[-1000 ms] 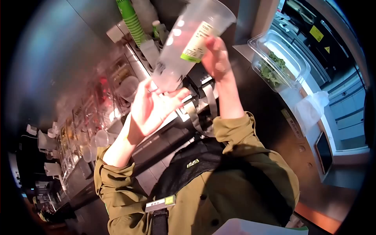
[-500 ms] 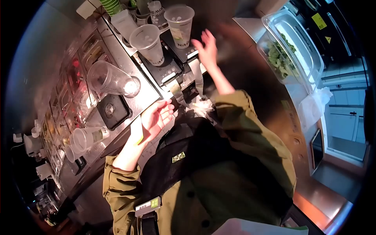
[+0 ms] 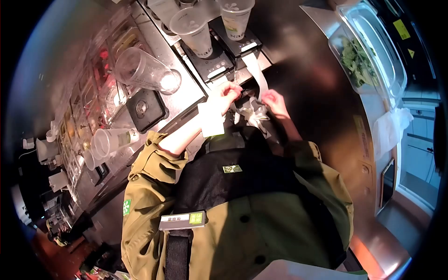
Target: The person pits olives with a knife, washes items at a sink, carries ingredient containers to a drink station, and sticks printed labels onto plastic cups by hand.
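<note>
My right hand point(image 3: 275, 103) pinches the lower end of a white paper strip point(image 3: 254, 70), which hangs from the front of the right black box-like device point(image 3: 243, 44). Fingers closed, my left hand point(image 3: 225, 97) is at the front of the left black device point(image 3: 215, 67); what it grips there is hidden. A pale label point(image 3: 212, 120) lies against my left wrist. Crumpled white strips point(image 3: 252, 114) hang below, between the hands. One printed clear plastic cup point(image 3: 195, 35) stands on the left device, another printed cup point(image 3: 234, 21) on the right one.
On the steel counter at left, a large clear cup point(image 3: 140, 70) stands beside a black square device point(image 3: 147, 109); more cups point(image 3: 109, 142) are nearer. Ingredient trays line the far left. At right are a clear tub of green leaves point(image 3: 357, 60), a plastic bag point(image 3: 389, 128) and a phone-like device point(image 3: 387, 182).
My right hand has come down from beside the right cup and taken the paper strip. My left hand has moved up and right to the left device, its fingers closing. The view has shifted.
</note>
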